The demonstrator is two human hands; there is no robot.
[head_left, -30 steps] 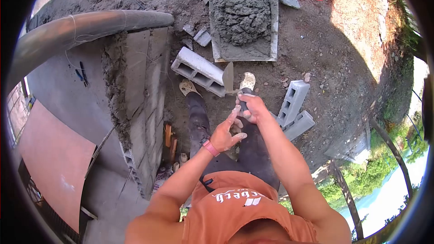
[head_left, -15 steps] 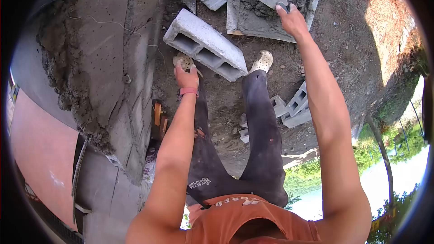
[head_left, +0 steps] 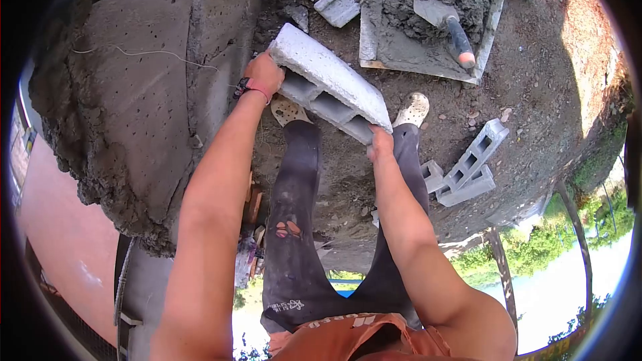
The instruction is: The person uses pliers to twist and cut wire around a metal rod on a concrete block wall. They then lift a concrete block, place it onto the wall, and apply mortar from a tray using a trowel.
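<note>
I hold a grey hollow concrete block (head_left: 328, 80) between both hands, lifted off the dirt and tilted. My left hand (head_left: 263, 75) grips its far left end, beside the wall. My right hand (head_left: 381, 142) grips its near right end, above my feet. A trowel (head_left: 443, 21) with a dark handle and orange tip lies in the wet mortar on the mortar board (head_left: 374, 47) ahead, with no hand on it.
A block wall (head_left: 154, 93) topped with rough mortar stands at my left. Two more hollow blocks (head_left: 468, 167) lie on the dirt at right. Broken block pieces (head_left: 334, 3) lie near the board. Grass and a slope drop away at lower right.
My right hand let go of the trowel in the mortar and came back to the block. My left hand moved up to the block's other end. The block rose off the ground.
</note>
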